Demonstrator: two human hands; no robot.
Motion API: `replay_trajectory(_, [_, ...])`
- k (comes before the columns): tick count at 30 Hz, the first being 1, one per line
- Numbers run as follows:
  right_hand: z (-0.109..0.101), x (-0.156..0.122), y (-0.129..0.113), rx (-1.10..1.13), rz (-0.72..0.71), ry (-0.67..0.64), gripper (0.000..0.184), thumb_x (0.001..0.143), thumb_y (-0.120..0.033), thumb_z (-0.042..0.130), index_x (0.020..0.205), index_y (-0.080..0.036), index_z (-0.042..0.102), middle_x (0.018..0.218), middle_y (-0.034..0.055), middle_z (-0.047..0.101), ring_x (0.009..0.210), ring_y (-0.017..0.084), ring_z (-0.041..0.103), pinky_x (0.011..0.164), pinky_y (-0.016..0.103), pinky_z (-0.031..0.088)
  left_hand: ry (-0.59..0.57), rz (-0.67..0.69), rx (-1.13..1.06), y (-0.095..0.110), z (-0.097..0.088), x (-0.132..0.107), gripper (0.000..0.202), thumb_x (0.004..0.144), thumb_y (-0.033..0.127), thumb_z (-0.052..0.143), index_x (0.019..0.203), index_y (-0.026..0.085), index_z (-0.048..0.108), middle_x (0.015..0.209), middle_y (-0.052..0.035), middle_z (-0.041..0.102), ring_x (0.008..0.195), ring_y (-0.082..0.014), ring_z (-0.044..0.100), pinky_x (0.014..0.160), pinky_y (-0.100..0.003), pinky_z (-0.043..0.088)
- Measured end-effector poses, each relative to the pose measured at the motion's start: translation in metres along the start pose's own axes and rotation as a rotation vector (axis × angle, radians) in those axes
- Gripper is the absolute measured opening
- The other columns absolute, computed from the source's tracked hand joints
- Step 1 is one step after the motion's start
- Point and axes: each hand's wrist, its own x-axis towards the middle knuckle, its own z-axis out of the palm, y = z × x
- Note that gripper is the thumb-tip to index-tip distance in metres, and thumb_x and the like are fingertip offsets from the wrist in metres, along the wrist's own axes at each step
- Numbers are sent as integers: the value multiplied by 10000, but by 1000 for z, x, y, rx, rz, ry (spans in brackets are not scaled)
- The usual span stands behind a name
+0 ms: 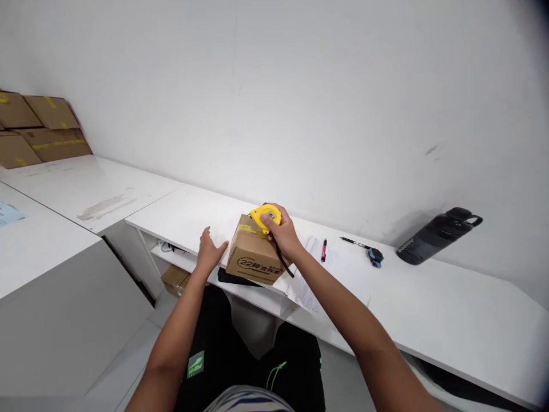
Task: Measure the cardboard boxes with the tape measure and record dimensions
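Mid-frame, the tape measure [259, 218], clamped by the right hand [286, 233], is best steadied against the cardboard box [253, 258]; left-hand fingers [207, 234] are spread.

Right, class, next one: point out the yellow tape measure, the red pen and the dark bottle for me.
Yellow tape measure [263, 210]: head view, on the upper part of its case.
Red pen [323, 250]: head view, midway along its barrel.
Dark bottle [433, 236]: head view, middle of its body.

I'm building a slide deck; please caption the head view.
The right hand holds a yellow tape measure at the top of a cardboard box; the open left hand beside it.
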Motion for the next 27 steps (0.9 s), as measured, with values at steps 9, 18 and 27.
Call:
replay_trajectory(9, [7,25,-9,-502,-265,-415,539,817,-414,663,1328,-287,549,1294,34,616,1109,219,591,972,394,460,-154,-89,-109,46,15,-56,539,816,544,627,1202,171,572,1212,-134,640,1111,-268,598,941,-374,457])
replay_trajectory(18, [10,34,-24,-841,-402,-646,501,908,-416,555,1392,-317,469,1173,62,600,1015,229,597,912,376,458,-86,-33,-50,44,29,-59,360,825,397,600,1103,173,644,1025,-70,691,947,-229,629,836,-330,483])
replay_trajectory(27, [-89,-18,-37,-904,-187,-570,472,901,-508,544,1339,-333,509,1196,72,611,979,242,600,838,394,485,-140,24,16,41,24,-55,328,850,404,571,1071,195,697,1071,-65,724,1031,-269,632,931,-366,459])
